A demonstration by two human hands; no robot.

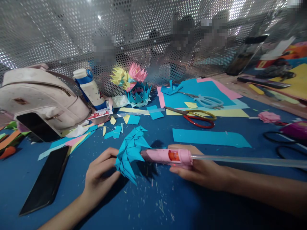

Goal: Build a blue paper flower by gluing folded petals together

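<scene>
Left hand (102, 174) grips a spiky blue folded-paper flower (131, 151); right hand (196, 167), clasping a pink glue gun (168, 156), should steady its nozzle.

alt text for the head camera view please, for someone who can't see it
A left hand holds a blue folded-paper piece while the right hand holds a pink glue gun with its tip at the paper. Behind them on a blue table lie scissors, paper sheets and scraps.
</scene>
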